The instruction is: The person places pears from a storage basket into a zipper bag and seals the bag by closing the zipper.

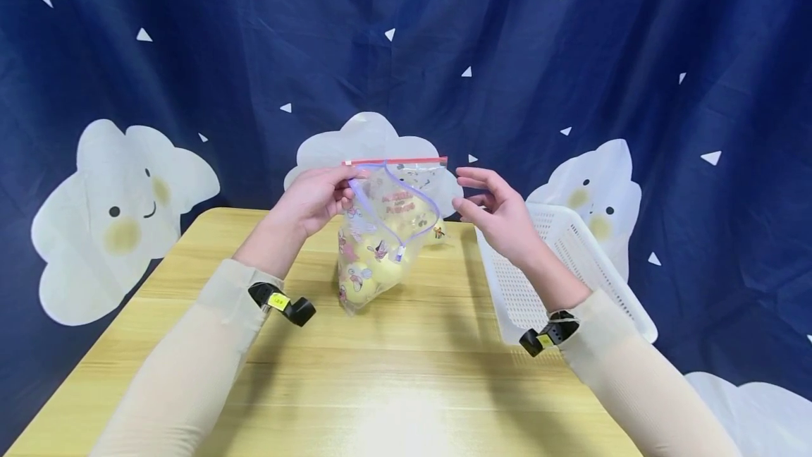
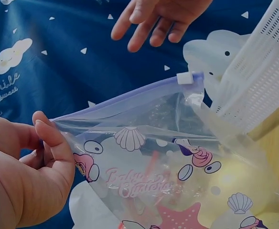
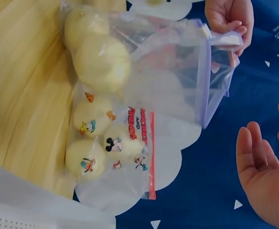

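Note:
My left hand (image 1: 311, 199) pinches the upper corner of a clear zip bag (image 2: 144, 186) with a purple slider edge and shell and starfish prints. Its mouth gapes in the head view. Pale yellow round things (image 3: 102, 64) fill the lower part, on the table. Right behind it stands a second clear bag (image 3: 143, 129) with a red zip edge and cartoon mouse prints, also holding several pale yellow round things. My right hand (image 1: 497, 214) hovers to the right of the bags, fingers apart and holding nothing. A white slider (image 2: 185, 78) sits near the far end of the purple edge.
A white perforated plastic basket (image 1: 634, 316) lies at the right of the wooden table (image 1: 355, 365), partly under my right forearm. Behind the table hangs a dark blue curtain (image 1: 254, 41) with white clouds and triangles.

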Demonstrator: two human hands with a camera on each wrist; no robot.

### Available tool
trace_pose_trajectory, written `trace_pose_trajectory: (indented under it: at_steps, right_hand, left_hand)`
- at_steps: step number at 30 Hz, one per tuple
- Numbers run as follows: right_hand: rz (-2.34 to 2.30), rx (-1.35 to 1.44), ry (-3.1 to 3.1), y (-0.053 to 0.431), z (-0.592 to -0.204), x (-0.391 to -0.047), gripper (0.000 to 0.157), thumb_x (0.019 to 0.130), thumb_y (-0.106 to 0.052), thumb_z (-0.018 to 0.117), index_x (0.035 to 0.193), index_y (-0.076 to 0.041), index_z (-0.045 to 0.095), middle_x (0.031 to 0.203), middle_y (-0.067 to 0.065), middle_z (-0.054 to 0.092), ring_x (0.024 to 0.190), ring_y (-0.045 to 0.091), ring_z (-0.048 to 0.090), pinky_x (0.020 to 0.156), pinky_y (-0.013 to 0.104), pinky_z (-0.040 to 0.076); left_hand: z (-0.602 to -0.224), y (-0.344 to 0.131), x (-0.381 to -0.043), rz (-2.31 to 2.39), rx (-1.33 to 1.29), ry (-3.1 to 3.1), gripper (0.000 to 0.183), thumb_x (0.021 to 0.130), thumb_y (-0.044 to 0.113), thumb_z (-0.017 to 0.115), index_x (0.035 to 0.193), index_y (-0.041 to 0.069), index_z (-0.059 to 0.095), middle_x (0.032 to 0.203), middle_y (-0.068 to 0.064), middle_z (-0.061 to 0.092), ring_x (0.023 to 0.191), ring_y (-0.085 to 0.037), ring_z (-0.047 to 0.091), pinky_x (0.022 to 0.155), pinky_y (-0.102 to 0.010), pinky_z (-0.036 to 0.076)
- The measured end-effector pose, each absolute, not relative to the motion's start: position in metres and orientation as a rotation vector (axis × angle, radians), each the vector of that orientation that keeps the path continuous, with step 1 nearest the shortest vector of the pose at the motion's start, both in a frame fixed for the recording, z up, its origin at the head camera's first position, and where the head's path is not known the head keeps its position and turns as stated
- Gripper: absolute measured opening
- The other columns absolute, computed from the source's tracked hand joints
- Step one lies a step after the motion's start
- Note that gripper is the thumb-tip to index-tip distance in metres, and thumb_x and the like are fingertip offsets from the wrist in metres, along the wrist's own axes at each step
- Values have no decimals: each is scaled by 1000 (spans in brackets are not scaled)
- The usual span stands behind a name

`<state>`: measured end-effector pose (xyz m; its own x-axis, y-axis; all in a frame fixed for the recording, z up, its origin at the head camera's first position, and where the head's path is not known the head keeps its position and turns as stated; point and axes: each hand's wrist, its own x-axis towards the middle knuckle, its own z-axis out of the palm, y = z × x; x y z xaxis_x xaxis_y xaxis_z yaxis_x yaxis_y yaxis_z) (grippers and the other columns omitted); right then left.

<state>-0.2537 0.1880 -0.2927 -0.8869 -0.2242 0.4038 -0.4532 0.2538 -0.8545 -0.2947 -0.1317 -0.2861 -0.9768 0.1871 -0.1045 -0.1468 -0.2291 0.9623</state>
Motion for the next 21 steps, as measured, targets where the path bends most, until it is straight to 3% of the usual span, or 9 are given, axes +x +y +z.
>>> trace_pose_trajectory:
  at_steps: [15,18,21]
  right_hand:
    - [1605,521,-2441,207,-302,-247,46,106,-15,72,151,-9,60,146,16,65,93,6,73,84,24,62]
    - [1605,522,-2454,208,-304,-247,42,106,-15,72,147,-7,62,140,16,67,91,6,73,81,22,62]
    - [1622,551,-2494,206,-308,-247,31,107,-13,70,135,-1,67,121,14,72,85,7,71,75,22,60]
  left_hand:
    - [-287,-132,-292,2375,6,1741,17,112,19,65,118,3,70,89,1,60,72,-4,54,62,-11,49]
    - [-286,-129,-290,2377,15,1753,18,113,19,63,116,3,71,89,1,60,73,-4,55,63,-12,50]
    - [-286,-127,-289,2369,22,1762,21,114,19,61,119,2,70,90,1,60,74,-5,56,65,-12,50]
